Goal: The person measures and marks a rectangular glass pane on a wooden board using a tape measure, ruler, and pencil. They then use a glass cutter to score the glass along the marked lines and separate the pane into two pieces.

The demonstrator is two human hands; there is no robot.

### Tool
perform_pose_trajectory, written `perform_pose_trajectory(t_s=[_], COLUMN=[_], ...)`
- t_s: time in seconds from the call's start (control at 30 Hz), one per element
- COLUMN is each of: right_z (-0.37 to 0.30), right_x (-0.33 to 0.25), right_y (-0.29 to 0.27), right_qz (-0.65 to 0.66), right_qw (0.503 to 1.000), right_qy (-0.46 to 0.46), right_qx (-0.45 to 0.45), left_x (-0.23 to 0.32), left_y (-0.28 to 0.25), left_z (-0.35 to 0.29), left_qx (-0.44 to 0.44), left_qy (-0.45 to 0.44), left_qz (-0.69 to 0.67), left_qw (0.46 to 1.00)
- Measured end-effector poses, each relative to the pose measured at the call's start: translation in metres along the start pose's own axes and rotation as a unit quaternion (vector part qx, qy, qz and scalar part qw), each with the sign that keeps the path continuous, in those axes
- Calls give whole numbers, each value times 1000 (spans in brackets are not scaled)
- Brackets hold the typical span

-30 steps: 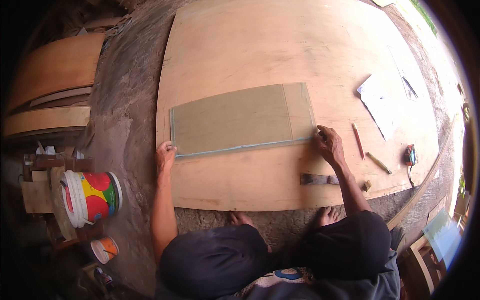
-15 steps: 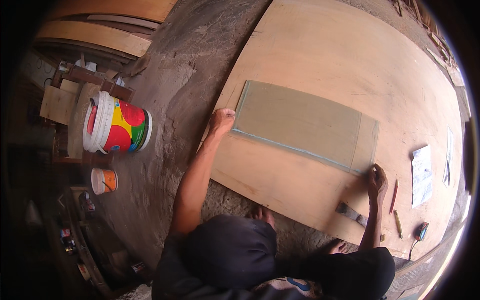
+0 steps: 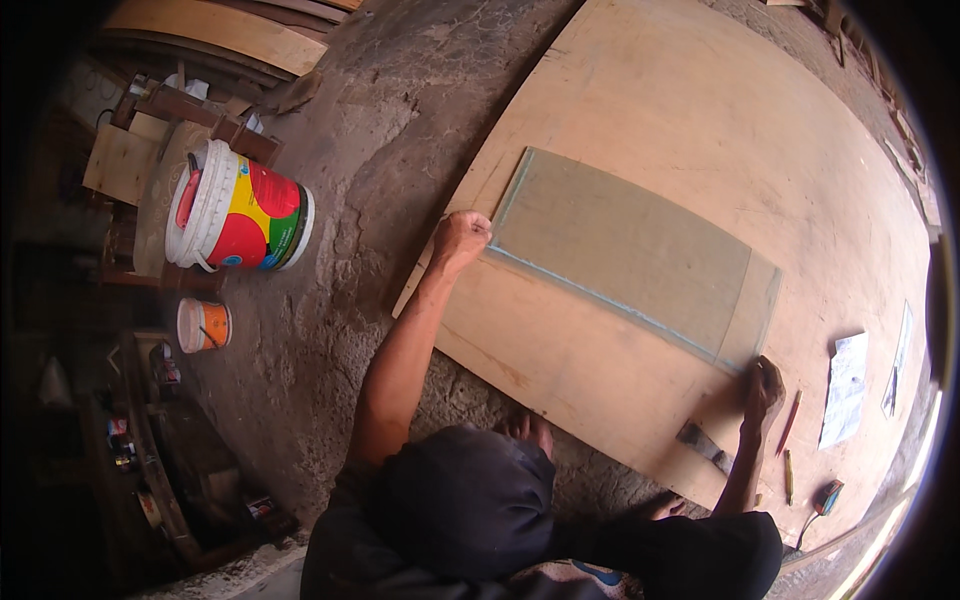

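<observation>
A rectangular glass pane (image 3: 620, 250) lies flat on a wide plywood board (image 3: 560, 360); its near edge shows bluish, and a line crosses it near the right end. My left hand (image 3: 462, 238) is closed at its near left corner, fingers curled against the edge. At the near right corner, the bent fingers of my right hand (image 3: 765, 388) pinch the glass. Just right of that hand are a red pencil (image 3: 790, 425) and a thin yellowish stick (image 3: 789, 478). A dark flat object (image 3: 704, 446) lies left of my right forearm, partly hidden by it.
A small tape measure (image 3: 828, 497) and a written sheet of paper (image 3: 844, 390) lie on the board's right side. On the rough floor at left stand a large colourful bucket (image 3: 262, 215) and a small orange-and-white tub (image 3: 206, 326). Planks (image 3: 220, 40) are stacked at far left.
The whole view has turned slightly, so glass and board sit at a steeper slant. Both hands keep to the same corners of the pane; no grip has visibly changed.
</observation>
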State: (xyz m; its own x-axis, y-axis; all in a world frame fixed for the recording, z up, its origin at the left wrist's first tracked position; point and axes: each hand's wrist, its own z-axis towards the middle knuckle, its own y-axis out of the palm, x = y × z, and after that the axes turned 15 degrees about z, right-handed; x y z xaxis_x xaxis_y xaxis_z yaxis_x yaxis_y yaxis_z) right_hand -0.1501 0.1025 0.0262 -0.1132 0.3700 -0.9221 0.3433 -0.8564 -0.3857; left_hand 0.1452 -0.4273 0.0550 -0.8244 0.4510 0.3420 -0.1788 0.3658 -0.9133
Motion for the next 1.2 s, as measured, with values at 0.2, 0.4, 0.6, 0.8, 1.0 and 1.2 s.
perform_pose_trajectory(t_s=[0.2, 0.4, 0.6, 0.8, 1.0, 1.2], right_z=[-4, -3, -7, -2, -4, -6], right_x=[8, 3, -16, -16, 4, -1], right_y=[4, 6, 7, 8, 9, 9], right_qz=[28, 30, 13, -38, 50, -15], right_qw=[999, 999, 999, 998, 998, 999], right_qy=[17, 4, 38, 24, -9, 1], right_qx=[23, 26, 31, 32, 35, 52], left_x=[0, 39, 63, 63, 60, 57], left_y=[11, 19, 23, 22, 24, 26], left_z=[28, 97, 94, 97, 101, 104], left_qx=[14, 27, 53, 43, 36, 47], left_qy=[-12, -5, -58, -68, -74, -64], left_qz=[-6, -85, -57, -73, -67, -63], left_qw=[1000, 996, 995, 994, 994, 995])
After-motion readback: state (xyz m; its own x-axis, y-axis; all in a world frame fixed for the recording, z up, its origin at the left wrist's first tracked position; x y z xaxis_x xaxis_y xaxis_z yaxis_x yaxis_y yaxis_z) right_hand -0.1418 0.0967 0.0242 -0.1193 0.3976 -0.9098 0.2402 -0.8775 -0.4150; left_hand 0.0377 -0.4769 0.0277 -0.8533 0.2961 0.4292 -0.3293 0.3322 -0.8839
